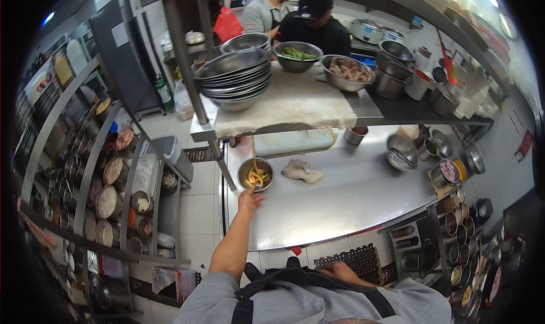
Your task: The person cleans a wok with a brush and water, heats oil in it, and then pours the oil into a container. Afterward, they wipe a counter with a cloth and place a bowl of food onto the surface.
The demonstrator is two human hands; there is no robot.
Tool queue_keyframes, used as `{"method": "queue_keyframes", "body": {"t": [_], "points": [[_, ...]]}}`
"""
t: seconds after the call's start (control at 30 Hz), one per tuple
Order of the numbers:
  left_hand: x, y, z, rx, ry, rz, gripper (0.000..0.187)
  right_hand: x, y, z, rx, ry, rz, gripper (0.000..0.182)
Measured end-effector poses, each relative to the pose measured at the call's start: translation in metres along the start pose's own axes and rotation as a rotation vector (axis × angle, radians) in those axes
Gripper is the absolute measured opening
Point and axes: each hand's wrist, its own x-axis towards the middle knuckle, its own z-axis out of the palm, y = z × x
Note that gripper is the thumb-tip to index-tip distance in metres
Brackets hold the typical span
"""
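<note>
At the near-left part of the steel table, my left hand (250, 201) reaches out to a small metal bowl (269, 183), its thumb at the near rim and its fingers against the outside. Orange and yellow strips of food (258, 173) lie in that bowl. A crumpled off-white cloth (301, 171) rests just right of it. Down by my waist, past the table's front edge, is my right hand (342, 272); its fingers look curled but are blurred, and nothing shows in it.
A shelf (318, 103) overhead carries stacked metal bowls (235, 77), a bowl of green vegetables (297, 56) and a bowl of meat (348, 74). More bowls (402, 152) stand at the table's right. A loaded rack (113, 176) stands left. Two people (318, 31) work behind the shelf.
</note>
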Motion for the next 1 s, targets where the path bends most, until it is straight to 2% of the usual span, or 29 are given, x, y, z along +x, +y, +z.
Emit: {"method": "queue_keyframes", "body": {"t": [0.07,0.13,0.2,0.23,0.3,0.33,0.4,0.53,0.73,0.8,0.93,0.97,1.0], "points": [[-0.005,-0.015,-0.001,-0.027,-0.076,-0.141,0.026,-0.039,0.038,0.016,-0.118,0.016,0.242,0.037],[-0.012,-0.053,-0.005,0.095,-0.239,-0.230,0.030,-0.063,0.090,0.040,-0.208,0.123,0.426,0.039],[-0.064,-0.072,0.018,0.339,-0.352,-0.256,0.022,-0.073,0.098,0.036,-0.129,0.097,0.732,0.041],[-0.088,-0.079,0.027,0.458,-0.483,-0.293,0.020,-0.071,0.109,0.045,-0.098,0.109,0.736,0.041],[-0.125,-0.088,0.041,0.711,-0.693,-0.366,0.020,-0.053,0.131,0.057,-0.143,0.178,0.670,0.048],[-0.136,-0.092,0.045,0.846,-0.764,-0.401,0.021,-0.047,0.120,0.057,-0.132,0.187,0.662,0.048],[-0.143,-0.101,0.045,0.980,-0.825,-0.367,0.025,-0.031,0.083,0.046,0.078,0.096,0.616,0.039],[-0.141,-0.100,0.034,0.985,-0.786,-0.246,0.026,-0.004,0.101,0.044,-0.013,-0.009,0.438,0.036],[-0.149,-0.092,-0.014,0.972,-0.698,-0.239,0.027,0.031,0.123,0.060,-0.151,-0.194,0.159,0.031],[-0.161,-0.093,-0.031,0.894,-0.641,-0.323,0.028,0.045,0.127,0.055,-0.205,-0.248,0.065,0.029],[-0.138,-0.154,-0.113,0.954,-0.653,-0.248,0.027,0.066,0.103,0.033,-0.362,-0.339,-0.084,0.028],[-0.135,-0.170,-0.138,0.984,-0.626,-0.135,0.024,0.075,0.101,0.034,-0.369,-0.348,-0.094,0.028],[-0.138,-0.180,-0.160,1.009,-0.596,-0.026,0.022,0.086,0.101,0.036,-0.522,-0.378,-0.101,0.027]]}}
